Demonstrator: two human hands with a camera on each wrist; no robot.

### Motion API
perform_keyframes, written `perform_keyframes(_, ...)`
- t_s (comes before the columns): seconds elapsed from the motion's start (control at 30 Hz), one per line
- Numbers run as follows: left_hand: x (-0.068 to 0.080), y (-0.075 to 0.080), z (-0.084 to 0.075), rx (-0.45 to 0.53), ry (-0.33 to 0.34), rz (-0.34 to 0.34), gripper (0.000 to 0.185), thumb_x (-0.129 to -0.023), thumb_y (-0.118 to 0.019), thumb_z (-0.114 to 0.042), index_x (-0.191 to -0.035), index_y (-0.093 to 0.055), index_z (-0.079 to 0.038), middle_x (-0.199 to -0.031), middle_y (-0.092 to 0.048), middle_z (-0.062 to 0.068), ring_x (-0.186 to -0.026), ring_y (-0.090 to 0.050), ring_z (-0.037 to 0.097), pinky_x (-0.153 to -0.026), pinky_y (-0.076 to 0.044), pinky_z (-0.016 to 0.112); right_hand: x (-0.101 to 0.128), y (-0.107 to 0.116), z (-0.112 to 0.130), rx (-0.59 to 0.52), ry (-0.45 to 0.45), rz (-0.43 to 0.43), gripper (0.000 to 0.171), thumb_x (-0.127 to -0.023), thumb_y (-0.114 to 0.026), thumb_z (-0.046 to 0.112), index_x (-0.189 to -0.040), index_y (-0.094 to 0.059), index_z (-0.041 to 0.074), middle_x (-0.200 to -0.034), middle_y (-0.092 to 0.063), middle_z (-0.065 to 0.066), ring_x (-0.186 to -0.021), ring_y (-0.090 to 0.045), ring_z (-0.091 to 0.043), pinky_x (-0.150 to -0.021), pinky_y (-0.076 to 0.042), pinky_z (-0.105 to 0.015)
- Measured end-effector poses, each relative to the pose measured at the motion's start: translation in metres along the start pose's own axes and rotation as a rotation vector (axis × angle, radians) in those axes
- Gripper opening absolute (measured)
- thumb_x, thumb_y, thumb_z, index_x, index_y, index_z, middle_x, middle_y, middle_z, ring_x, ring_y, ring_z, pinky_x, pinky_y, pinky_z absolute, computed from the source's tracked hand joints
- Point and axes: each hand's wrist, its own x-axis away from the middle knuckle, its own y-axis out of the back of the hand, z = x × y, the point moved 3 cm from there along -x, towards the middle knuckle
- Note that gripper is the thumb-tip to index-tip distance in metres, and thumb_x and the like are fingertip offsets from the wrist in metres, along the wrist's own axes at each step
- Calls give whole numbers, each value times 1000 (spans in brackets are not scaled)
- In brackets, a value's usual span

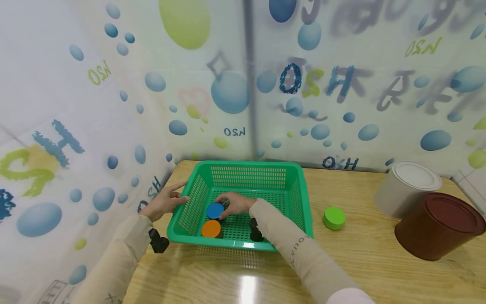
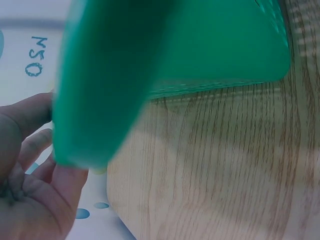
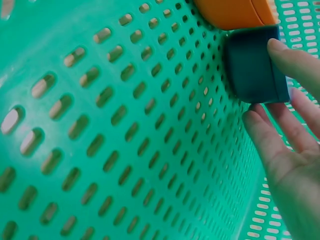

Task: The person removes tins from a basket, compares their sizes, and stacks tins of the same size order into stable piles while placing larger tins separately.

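A green plastic basket with slotted walls stands on the wooden table. Inside it, toward the left, my right hand pinches a short blue round container between thumb and fingers. In the right wrist view the blue container appears dark, with a seam near one end. Right beside it sits an orange round container of similar shape. My left hand grips the basket's left rim, thumb over the edge; in the left wrist view the rim hides some fingertips of that hand.
A bright green round container lies on the table to the right of the basket. Farther right stand a white can and a dark red-brown can. Patterned sheeting rises behind and to the left.
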Motion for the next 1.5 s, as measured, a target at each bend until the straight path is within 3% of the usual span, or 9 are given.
perform_keyframes(0.53, -2, -2, 0, -12, 6, 0, 65, -90, -53, -19, -143, -16, -12, -123, -39, 30, -91, -54, 24, -71, -50, 37, 9, 8, -1, 120, 1, 14, 55, -77, -68, 6, -128, -47, 8, -129, -41, -13, -113, -45, -26, -82, -44, -29)
perform_keyframes(0.8, -2, -2, 1, -21, 1, 1, 66, -90, -54, -20, -144, -16, -13, -120, -41, 29, -87, -55, 24, -69, -50, 38, 18, 15, -3, 113, -26, 12, 53, -76, -69, 5, -126, -50, 10, -127, -43, -13, -110, -47, -25, -80, -45, -29)
perform_keyframes(1.0, 0, -1, 0, -21, -8, 8, 67, -90, -54, -22, -144, -15, -12, -126, -34, 32, -99, -51, 31, -72, -49, 40, 24, 19, -5, 142, -33, 21, 53, -76, -69, 4, -125, -50, 10, -125, -44, -13, -108, -48, -25, -80, -45, -29)
perform_keyframes(1.3, 3, -1, 0, -21, -18, 10, 68, -90, -54, -22, -144, -14, -12, -126, -34, 33, -99, -52, 32, -73, -50, 41, 28, 23, -5, 141, -60, 31, 54, -75, -70, 4, -125, -49, 10, -126, -43, -14, -105, -50, -24, -81, -45, -30)
perform_keyframes(1.5, 2, -2, -1, -11, -12, 17, 69, -90, -54, -22, -144, -13, -11, -127, -32, 33, -101, -51, 33, -74, -49, 42, 29, 24, -11, 60, -47, 43, 63, -75, -69, 1, -132, -41, 8, -132, -38, -14, -114, -44, -30, -84, -44, -32)
